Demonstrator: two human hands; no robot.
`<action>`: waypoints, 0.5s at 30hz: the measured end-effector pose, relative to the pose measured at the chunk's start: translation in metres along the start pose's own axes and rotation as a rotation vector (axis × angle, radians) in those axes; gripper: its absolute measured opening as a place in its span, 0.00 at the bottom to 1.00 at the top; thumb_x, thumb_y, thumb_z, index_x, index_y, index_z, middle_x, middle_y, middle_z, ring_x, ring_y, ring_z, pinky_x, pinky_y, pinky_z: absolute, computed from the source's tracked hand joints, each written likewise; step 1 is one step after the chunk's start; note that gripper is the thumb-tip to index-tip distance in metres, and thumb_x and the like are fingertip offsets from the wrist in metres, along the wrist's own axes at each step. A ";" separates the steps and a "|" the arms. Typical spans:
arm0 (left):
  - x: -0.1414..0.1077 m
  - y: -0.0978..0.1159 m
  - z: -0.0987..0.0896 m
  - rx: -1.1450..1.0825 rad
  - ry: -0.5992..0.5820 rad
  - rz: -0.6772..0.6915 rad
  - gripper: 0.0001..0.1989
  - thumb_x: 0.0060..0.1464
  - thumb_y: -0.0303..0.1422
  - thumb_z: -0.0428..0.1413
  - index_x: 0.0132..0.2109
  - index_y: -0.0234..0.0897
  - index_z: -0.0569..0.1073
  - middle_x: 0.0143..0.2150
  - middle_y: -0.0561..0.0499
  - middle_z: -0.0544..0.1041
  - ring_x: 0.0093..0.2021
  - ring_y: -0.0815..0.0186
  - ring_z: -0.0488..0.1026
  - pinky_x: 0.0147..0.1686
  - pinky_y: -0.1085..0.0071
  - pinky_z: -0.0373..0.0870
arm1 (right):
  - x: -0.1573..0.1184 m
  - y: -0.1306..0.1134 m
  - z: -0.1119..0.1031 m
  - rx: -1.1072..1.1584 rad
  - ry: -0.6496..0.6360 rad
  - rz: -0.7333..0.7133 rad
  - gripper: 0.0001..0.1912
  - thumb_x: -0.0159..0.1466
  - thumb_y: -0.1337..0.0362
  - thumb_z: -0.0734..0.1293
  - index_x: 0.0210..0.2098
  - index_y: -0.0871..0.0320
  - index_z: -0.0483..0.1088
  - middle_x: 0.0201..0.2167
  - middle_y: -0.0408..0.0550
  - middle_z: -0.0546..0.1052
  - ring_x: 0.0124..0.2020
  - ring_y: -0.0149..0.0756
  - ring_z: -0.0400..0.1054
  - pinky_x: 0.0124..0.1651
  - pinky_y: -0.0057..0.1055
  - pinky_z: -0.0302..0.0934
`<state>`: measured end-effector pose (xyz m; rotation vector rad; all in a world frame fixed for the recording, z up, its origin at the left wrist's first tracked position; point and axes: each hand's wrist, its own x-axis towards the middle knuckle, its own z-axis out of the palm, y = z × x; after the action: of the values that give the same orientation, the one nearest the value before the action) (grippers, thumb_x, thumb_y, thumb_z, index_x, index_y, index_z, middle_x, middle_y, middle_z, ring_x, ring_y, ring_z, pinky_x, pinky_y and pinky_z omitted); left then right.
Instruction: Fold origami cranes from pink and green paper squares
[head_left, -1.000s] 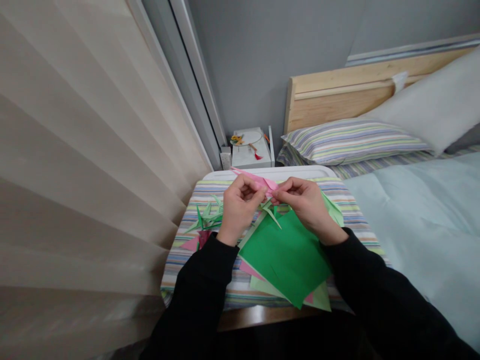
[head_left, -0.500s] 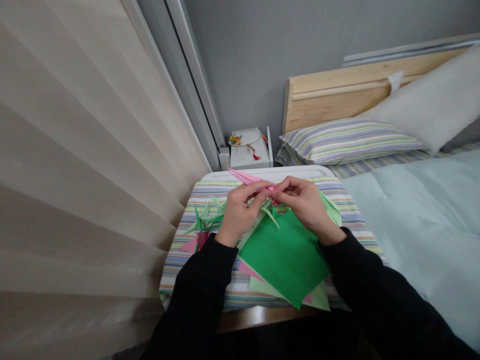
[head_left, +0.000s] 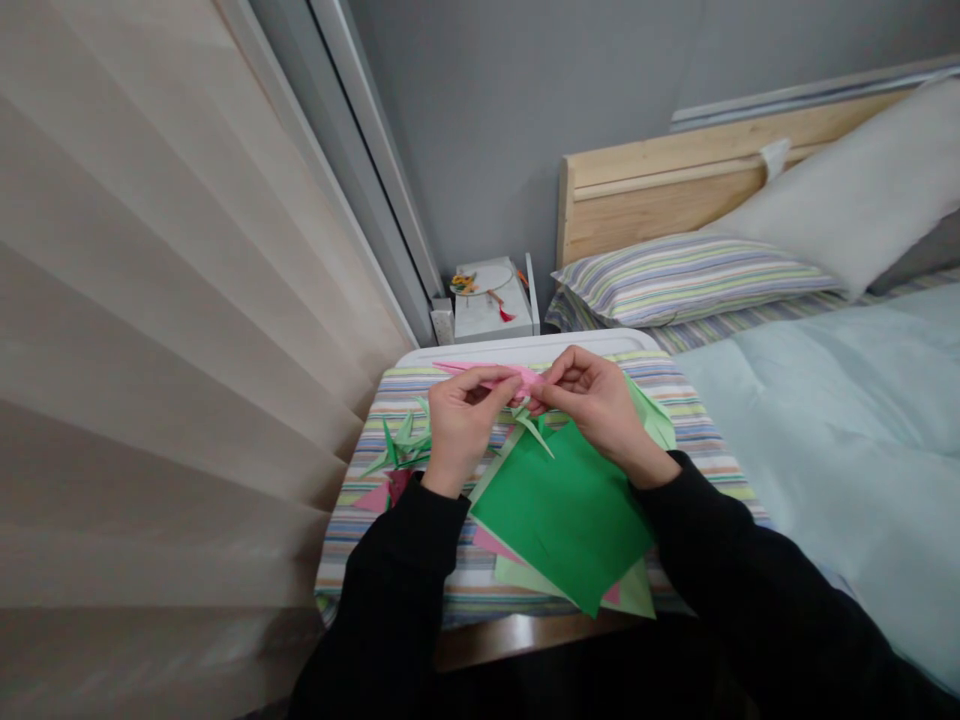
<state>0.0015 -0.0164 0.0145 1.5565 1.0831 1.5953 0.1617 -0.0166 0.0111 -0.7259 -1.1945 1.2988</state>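
Blanket: striped blanket (head_left: 349, 545) under loose sheets.
Sheet: green paper square (head_left: 562, 520) lying below the hands.
Left hand (head_left: 461, 430): pinching the pink folded paper (head_left: 480, 378), held above the blanket.
Right hand (head_left: 596, 405): pinching its other end.
Handling: likely light, thin, easily creased; best held by the folded edges.

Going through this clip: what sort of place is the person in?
Most likely a bedroom: a pale wooden headboard, a striped pillow and a pale blue quilt are in view, beside a long beige pleated curtain.
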 end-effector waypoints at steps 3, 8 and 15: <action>0.001 0.002 0.000 0.001 0.051 -0.005 0.06 0.48 0.33 0.68 0.32 0.35 0.83 0.28 0.49 0.83 0.25 0.68 0.77 0.27 0.73 0.75 | 0.000 0.000 0.000 0.056 -0.036 0.021 0.21 0.52 0.55 0.80 0.32 0.55 0.65 0.23 0.42 0.80 0.25 0.36 0.78 0.35 0.34 0.75; 0.002 0.002 0.000 0.009 0.102 -0.014 0.08 0.48 0.35 0.69 0.33 0.34 0.82 0.26 0.51 0.81 0.23 0.68 0.77 0.25 0.74 0.74 | 0.001 0.001 -0.003 0.116 -0.021 0.024 0.18 0.58 0.56 0.76 0.39 0.54 0.65 0.24 0.41 0.80 0.27 0.36 0.79 0.35 0.34 0.76; 0.002 0.000 -0.001 -0.028 0.069 -0.031 0.09 0.50 0.36 0.68 0.34 0.35 0.81 0.27 0.52 0.81 0.24 0.68 0.78 0.26 0.75 0.75 | -0.003 0.001 -0.001 -0.045 -0.057 -0.100 0.14 0.59 0.59 0.77 0.38 0.55 0.70 0.30 0.42 0.80 0.28 0.33 0.78 0.34 0.31 0.74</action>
<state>-0.0001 -0.0151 0.0154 1.4686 1.1115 1.6469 0.1633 -0.0193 0.0094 -0.6571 -1.2935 1.2195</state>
